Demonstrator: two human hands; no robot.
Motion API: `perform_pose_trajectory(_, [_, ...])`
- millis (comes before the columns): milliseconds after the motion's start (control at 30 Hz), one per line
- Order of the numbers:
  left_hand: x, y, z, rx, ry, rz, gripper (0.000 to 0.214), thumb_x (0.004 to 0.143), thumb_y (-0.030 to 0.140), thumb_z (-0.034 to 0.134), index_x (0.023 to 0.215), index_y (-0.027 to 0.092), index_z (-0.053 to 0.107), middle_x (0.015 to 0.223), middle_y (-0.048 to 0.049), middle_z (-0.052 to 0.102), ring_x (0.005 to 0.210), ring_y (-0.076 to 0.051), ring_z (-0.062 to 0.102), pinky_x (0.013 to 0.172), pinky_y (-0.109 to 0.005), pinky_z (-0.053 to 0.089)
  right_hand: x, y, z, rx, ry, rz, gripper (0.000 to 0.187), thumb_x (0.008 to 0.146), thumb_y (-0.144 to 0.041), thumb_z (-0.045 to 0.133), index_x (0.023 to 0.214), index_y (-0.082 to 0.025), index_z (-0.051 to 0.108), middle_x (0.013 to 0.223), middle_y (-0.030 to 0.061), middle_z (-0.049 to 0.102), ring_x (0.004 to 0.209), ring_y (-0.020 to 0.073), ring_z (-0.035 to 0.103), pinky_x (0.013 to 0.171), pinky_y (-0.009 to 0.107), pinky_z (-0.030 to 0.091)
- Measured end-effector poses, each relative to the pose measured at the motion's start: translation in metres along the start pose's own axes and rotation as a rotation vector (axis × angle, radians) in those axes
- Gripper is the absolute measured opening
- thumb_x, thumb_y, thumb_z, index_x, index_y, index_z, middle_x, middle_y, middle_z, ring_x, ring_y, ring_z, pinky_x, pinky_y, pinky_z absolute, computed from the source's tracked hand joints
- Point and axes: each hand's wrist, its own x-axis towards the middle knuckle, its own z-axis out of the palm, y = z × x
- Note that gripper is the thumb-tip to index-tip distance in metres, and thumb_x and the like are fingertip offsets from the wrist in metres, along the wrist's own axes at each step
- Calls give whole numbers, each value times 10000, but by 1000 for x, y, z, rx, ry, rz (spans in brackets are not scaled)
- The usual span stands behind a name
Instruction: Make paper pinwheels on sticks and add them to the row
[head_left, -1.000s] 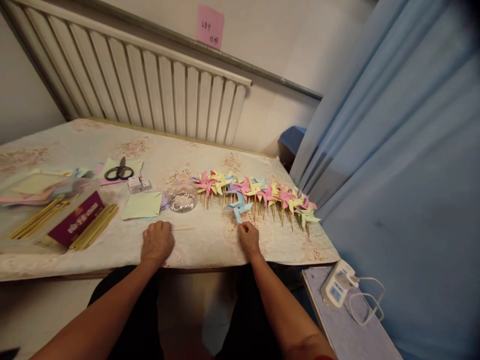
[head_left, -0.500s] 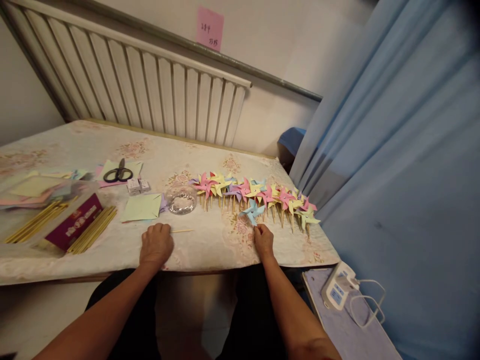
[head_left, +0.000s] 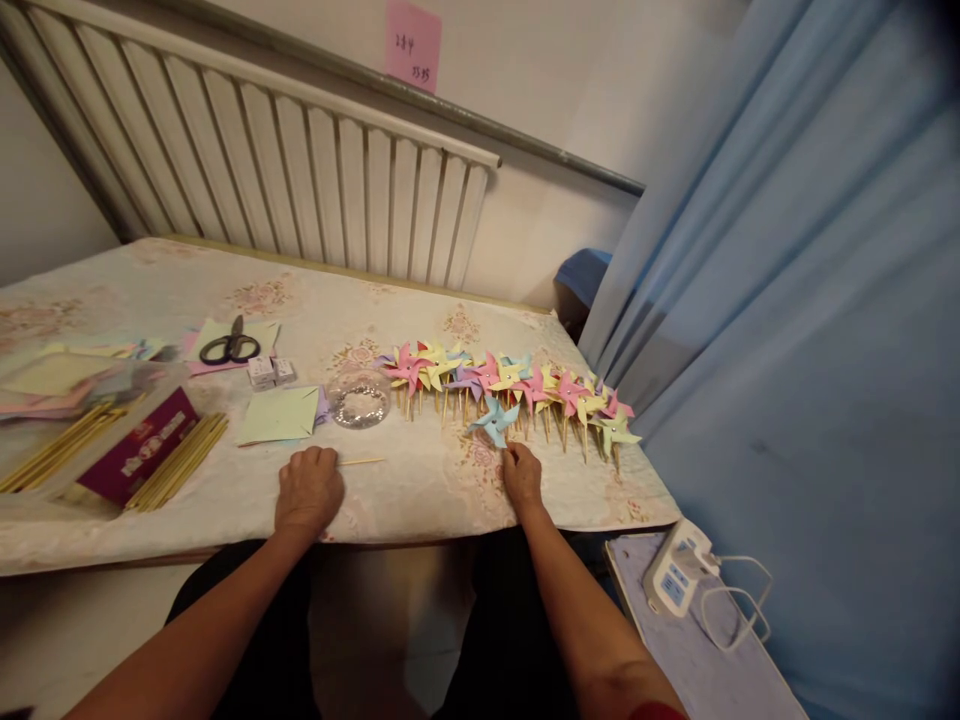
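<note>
On the front part of the table rests my left hand, its fingers curled closed. A thin pointed wooden stick juts out from its right side; the end inside the fingers is hidden. My right hand pinches the stick of a light blue paper pinwheel, which lies tilted in front of a row of pinwheels in pink, yellow, purple, blue and green. A clear round dish of small shiny pieces sits between the hands, farther back. Left of it is a stack of green paper squares.
Black scissors lie on paper behind small white boxes. Bundled wooden sticks lie by a purple-labelled plastic bag at left. A blue curtain hangs at right, near a power strip on a low surface.
The blue pinwheel in my right hand has shifted slightly left and turned a little. My left hand stays in nearly the same place; the camera view has moved slightly.
</note>
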Motion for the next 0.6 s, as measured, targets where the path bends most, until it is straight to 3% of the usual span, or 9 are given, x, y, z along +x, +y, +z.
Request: perform_pose_trajectory(600, [0,-1,5,15,16,10,306,932,192,362,1071,127,626,1076,-174,600,1055,-334,501,850,-426,356,1,-3,-1,33,-11,8,260,867,-267,451,862,-185,697,797,57,699,747,192,590,721,281,406])
